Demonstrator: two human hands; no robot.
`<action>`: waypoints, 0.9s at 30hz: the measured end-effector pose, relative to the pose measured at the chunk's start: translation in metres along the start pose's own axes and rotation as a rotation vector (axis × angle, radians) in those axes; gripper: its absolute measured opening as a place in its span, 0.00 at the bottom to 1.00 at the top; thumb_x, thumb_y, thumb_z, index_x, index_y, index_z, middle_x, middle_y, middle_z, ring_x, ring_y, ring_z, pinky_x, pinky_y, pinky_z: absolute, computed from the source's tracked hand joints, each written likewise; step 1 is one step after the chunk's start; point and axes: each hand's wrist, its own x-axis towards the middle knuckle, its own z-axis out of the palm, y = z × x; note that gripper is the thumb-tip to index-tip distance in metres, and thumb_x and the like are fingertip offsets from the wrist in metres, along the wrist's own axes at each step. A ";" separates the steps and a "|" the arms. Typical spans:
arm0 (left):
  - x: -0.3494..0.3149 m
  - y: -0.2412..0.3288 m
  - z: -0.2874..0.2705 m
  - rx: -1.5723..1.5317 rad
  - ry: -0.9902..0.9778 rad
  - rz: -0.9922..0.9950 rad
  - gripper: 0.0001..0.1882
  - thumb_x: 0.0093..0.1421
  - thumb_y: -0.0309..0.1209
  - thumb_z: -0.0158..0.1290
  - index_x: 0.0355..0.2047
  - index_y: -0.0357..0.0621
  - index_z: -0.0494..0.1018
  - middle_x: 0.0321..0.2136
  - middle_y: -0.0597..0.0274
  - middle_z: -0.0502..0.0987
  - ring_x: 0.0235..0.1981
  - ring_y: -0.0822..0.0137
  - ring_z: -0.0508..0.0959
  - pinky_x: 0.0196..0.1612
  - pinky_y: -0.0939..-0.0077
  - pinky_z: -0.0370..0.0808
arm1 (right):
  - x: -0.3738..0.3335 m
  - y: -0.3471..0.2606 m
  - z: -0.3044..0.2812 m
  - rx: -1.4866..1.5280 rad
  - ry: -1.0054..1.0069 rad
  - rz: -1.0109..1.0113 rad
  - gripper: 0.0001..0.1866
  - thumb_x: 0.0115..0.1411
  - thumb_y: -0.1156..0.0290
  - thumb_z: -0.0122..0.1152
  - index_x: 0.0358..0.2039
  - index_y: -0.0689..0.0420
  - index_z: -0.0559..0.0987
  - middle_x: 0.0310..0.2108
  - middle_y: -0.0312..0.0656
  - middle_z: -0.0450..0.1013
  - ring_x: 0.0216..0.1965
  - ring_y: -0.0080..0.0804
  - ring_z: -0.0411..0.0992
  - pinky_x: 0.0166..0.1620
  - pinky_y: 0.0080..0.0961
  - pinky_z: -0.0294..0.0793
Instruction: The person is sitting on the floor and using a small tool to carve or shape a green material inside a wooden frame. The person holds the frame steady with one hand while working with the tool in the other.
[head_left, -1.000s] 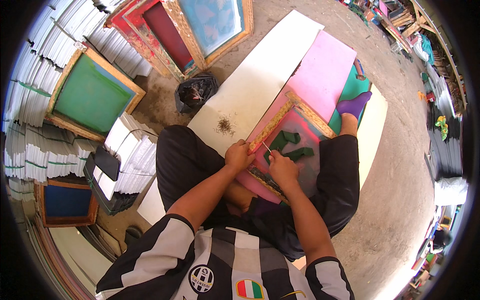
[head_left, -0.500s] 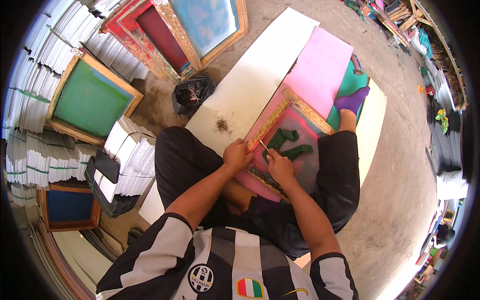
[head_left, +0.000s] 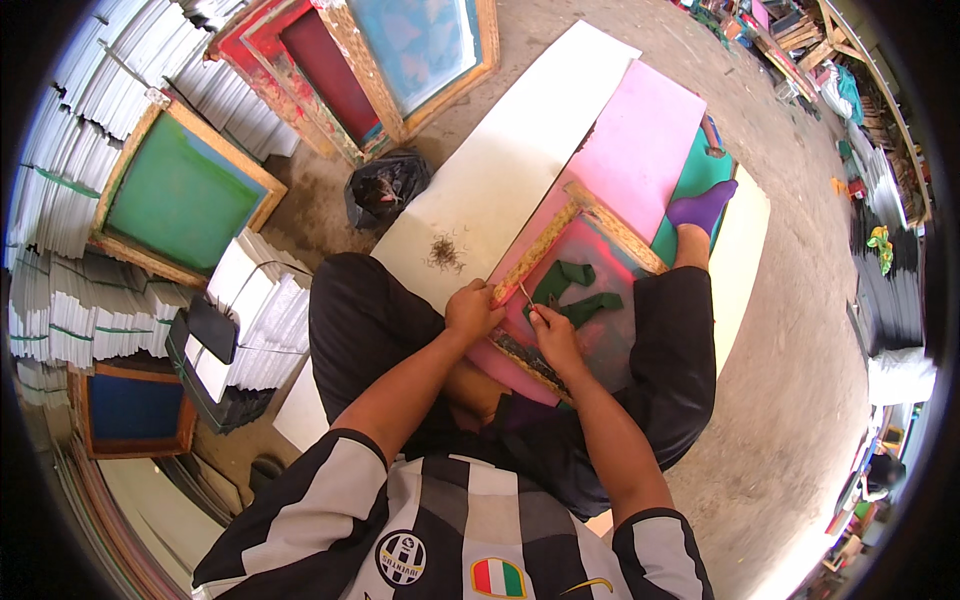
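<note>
A wooden screen frame (head_left: 560,235) with a pink, paint-stained mesh rests across my lap, with green fabric strips (head_left: 572,292) lying on the mesh. My left hand (head_left: 472,310) grips the frame's near left corner. My right hand (head_left: 552,335) pinches a thin pointed tool (head_left: 525,293) whose tip touches the frame's left rail. A small pile of dark bits (head_left: 445,252) lies on the white board (head_left: 520,150) beside my left hand.
A pink sheet (head_left: 645,130) and a green sheet (head_left: 700,180) lie beyond the frame by my purple-socked foot (head_left: 700,208). Other wooden screens, green (head_left: 175,195), red (head_left: 310,60) and blue (head_left: 135,408), stand at left. Paper stacks (head_left: 255,310) and a black bag (head_left: 385,190) sit nearby.
My hands stay at the frame's corner; the right hand and its tool have shifted slightly along the left rail. The view has tilted a little.
</note>
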 end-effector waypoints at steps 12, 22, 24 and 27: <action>0.001 -0.001 -0.001 0.015 -0.015 -0.021 0.16 0.51 0.42 0.66 0.33 0.43 0.81 0.35 0.55 0.78 0.38 0.50 0.83 0.44 0.54 0.80 | 0.000 -0.014 -0.014 -0.171 0.006 -0.007 0.22 0.71 0.52 0.58 0.59 0.48 0.80 0.46 0.50 0.83 0.48 0.52 0.82 0.51 0.46 0.78; -0.001 -0.001 -0.003 -0.004 -0.003 -0.003 0.20 0.50 0.43 0.68 0.35 0.40 0.81 0.36 0.53 0.79 0.38 0.47 0.82 0.43 0.53 0.79 | 0.001 -0.021 -0.018 -0.168 -0.031 0.031 0.22 0.71 0.51 0.57 0.59 0.46 0.81 0.46 0.50 0.83 0.48 0.55 0.81 0.51 0.47 0.78; 0.000 0.001 -0.001 -0.011 -0.008 -0.003 0.19 0.50 0.43 0.68 0.35 0.41 0.81 0.36 0.53 0.79 0.38 0.47 0.82 0.43 0.53 0.79 | 0.013 0.002 -0.013 -0.009 -0.082 0.065 0.23 0.71 0.52 0.58 0.59 0.51 0.81 0.43 0.48 0.84 0.45 0.51 0.82 0.50 0.45 0.78; -0.001 -0.005 -0.001 -0.001 -0.002 -0.017 0.19 0.50 0.43 0.68 0.35 0.41 0.81 0.36 0.53 0.79 0.38 0.47 0.82 0.43 0.53 0.79 | 0.019 -0.034 -0.026 0.249 -0.259 0.453 0.24 0.72 0.52 0.58 0.57 0.56 0.81 0.40 0.45 0.84 0.42 0.43 0.82 0.50 0.41 0.78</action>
